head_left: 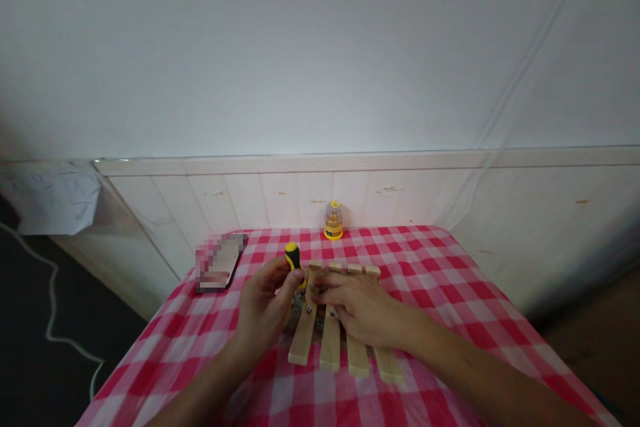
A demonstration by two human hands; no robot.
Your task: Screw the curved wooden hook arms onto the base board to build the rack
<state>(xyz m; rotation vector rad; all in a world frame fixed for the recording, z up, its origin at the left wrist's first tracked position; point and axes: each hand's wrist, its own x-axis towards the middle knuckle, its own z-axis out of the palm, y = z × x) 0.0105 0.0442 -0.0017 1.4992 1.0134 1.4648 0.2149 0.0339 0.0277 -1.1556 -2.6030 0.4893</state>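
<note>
My left hand point(267, 300) is closed round the yellow and black handle of a screwdriver point(293, 257). The handle points up, and its lower end is at the leftmost slat; the tip is hidden. Several pale wooden slats point(330, 343) lie side by side as a slatted wooden piece, with small dark screw heads point(309, 310) on them. Across the middle of these slats lies my right hand point(367, 307), its bent fingers gripping the piece near the screwdriver. The fingers hide part of the slats.
A yellow-based bit set point(333, 221) stands at the table's back edge by the white panelled wall point(280, 203). A phone-like flat object point(220, 263), partly blurred out, lies at the left. A red and white checked cloth point(435, 280) covers the table.
</note>
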